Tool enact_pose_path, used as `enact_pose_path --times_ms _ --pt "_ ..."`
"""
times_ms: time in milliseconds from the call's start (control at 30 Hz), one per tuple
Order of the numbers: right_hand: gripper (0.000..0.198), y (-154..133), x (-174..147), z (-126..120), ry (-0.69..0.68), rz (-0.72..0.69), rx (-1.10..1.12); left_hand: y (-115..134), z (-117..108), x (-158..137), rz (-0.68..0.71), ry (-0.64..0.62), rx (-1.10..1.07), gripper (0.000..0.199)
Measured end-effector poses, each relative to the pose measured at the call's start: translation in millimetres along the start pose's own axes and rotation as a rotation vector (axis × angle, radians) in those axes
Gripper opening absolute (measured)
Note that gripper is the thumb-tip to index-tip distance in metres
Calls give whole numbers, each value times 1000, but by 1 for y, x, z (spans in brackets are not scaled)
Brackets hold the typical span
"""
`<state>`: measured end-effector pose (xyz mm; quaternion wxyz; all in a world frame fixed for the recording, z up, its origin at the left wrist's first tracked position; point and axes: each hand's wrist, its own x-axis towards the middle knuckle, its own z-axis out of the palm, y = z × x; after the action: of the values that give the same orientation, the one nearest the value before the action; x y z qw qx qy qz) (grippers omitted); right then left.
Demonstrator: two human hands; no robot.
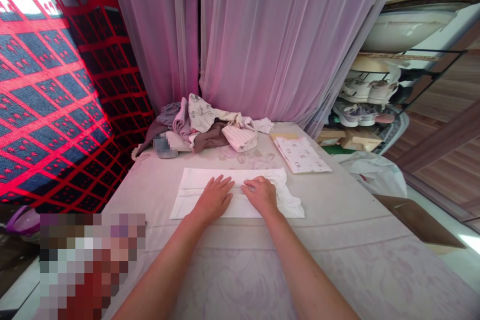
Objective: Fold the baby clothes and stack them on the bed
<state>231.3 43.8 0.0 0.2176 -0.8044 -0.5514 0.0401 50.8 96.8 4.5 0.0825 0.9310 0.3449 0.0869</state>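
Observation:
A white garment (pixel 232 206) lies folded on the bed in front of me, with a crease along its length and a ruffled right end. My left hand (pixel 214 199) rests flat on its middle, fingers spread. Just to the right, my right hand (pixel 261 194) has its fingers curled, thumb and forefinger pinched together on the garment's upper layer. Beyond it, to the right, is a folded white cloth with a small print (pixel 303 155). A heap of loose clothes (pixel 210 132) sits at the far left of the bed, in grey, brown, pink and white.
Pale patterned bedding (pixel 247 270) covers the bed. Mauve curtains (pixel 262 35) hang behind it, and a red and dark checked cloth (pixel 56 85) at left. On the right stand a rack with shoes (pixel 356 112) and an open cardboard box (pixel 420 220). A pixelated patch covers the lower left.

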Motion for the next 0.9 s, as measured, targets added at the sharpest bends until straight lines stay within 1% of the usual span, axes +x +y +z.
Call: enact_pose_path --times_ms 100,200,433,600,667,733,800,867,900 --pt "21 0 2 3 -8 36 28 1 14 14 -21 -53 -51 46" --pt "20 4 3 4 1 27 42 -2 22 14 -22 -35 -56 47" --pt "12 17 0 7 67 -26 158 2 20 11 -6 -37 -13 43" --pt "12 15 -4 5 85 -37 132 5 19 10 -8 -45 4 42" --pt "11 15 -4 2 120 -45 98 5 20 9 -6 -34 5 41" --pt "19 14 -4 -3 177 -118 69 5 20 9 -5 -17 8 41" --pt "32 13 -5 -5 191 -268 31 5 21 9 -3 -6 13 41" --pt "35 12 -6 -6 116 -403 -19 5 22 9 -2 0 18 41" --pt "33 12 -7 -6 59 -434 -42 5 23 9 -2 1 19 41"
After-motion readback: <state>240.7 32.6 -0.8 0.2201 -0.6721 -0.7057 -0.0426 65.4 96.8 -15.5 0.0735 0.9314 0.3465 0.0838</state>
